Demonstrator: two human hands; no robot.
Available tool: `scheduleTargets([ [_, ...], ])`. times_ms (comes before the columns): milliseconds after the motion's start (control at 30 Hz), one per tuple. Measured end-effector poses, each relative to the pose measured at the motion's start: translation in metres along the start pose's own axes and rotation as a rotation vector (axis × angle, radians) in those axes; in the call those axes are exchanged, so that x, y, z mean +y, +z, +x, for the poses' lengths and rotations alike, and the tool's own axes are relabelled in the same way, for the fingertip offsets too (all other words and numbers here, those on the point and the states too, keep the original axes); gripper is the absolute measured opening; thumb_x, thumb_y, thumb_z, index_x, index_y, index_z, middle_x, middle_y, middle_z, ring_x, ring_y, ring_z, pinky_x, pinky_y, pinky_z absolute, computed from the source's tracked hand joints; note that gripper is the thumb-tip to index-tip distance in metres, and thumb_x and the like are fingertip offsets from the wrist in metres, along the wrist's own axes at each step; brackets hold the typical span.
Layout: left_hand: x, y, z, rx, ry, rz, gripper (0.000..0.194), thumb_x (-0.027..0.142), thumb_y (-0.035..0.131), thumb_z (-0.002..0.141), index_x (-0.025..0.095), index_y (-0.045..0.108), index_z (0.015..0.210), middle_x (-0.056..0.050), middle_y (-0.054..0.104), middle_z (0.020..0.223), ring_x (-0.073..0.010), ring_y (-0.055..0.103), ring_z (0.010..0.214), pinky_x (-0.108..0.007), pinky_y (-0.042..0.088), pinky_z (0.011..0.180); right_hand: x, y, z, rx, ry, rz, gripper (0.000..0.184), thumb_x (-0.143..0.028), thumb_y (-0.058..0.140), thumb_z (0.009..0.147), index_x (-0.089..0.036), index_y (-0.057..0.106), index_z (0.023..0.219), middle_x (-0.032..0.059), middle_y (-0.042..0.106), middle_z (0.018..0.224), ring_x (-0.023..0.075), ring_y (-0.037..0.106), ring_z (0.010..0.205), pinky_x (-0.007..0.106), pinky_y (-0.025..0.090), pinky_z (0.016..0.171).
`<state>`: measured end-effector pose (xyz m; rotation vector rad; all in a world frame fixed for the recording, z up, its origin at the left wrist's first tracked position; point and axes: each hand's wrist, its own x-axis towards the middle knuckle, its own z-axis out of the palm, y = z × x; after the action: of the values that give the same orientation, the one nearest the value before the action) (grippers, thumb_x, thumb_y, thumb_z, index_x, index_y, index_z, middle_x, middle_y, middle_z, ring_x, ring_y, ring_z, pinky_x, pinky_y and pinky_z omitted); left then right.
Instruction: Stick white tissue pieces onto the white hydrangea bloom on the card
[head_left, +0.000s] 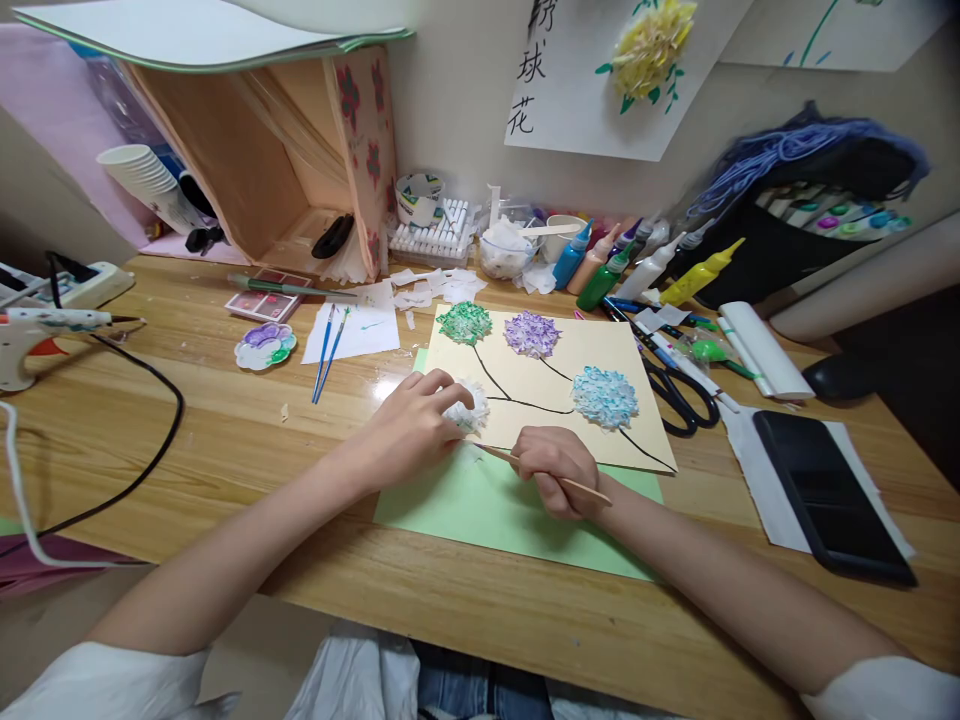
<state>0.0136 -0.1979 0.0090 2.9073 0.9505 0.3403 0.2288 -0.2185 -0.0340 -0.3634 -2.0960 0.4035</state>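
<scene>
Closes the right-hand grip firmly around a slim, tan wooden stick, with the right hand resting at the lower edge of a cream rectangular card. Angles the stick's long axis from lower right to upper left, aiming its narrow end left, just below a fluffy white paper flower. Curls the fingers of the left hand over the left and lower sides of that flower, at the card's lower left; cannot tell whether that grip pinches it. Keeps the card's long axis running left to right, dipping slightly at the right, on a pale green paper sheet atop the wooden surface. Displays green, purple and light-blue textured flowers on the card, with thin black drawn stems. Has two slender blue paintbrushes and a paint-stained, flower-shaped white palette to the left, black-handled scissors just beside the card's right edge, and a black phone on white paper farther right.
</scene>
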Motion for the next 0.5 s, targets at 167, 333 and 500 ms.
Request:
scheduleTargets([
  [167,-0.001,0.004,0.000,0.031,0.008,0.005,0.020,0.020,0.055,0.086,0.023,0.074,0.080,-0.004,0.065,0.110,-0.0227,0.049,0.098,-0.036,0.039,0.077,0.001,0.002,-0.001,0.000,-0.015,0.005,0.017,-0.017,0.031,0.088,-0.024,0.046,0.086,-0.0002,0.052,0.055,0.0159,0.048,0.045,0.027,0.038,0.045],
  [333,0.000,0.009,0.002,0.070,-0.058,-0.016,0.022,0.019,0.053,0.085,0.020,0.072,0.074,-0.005,0.066,0.110,-0.0228,0.050,0.097,-0.038,0.042,0.080,0.001,0.004,0.000,-0.032,-0.023,-0.029,0.018,-0.012,0.033,0.086,-0.025,0.046,0.087,-0.0011,0.053,0.055,0.0156,0.048,0.046,0.026,0.037,0.045],
  [500,0.002,0.011,0.003,0.090,-0.087,0.007,0.024,0.020,0.052,0.085,0.020,0.071,0.072,-0.006,0.066,0.109,-0.0228,0.050,0.097,-0.038,0.043,0.077,0.001,0.005,0.004,-0.061,0.037,-0.113,0.018,-0.010,0.036,0.085,-0.024,0.046,0.088,-0.0011,0.055,0.058,0.0143,0.048,0.047,0.026,0.037,0.047],
])
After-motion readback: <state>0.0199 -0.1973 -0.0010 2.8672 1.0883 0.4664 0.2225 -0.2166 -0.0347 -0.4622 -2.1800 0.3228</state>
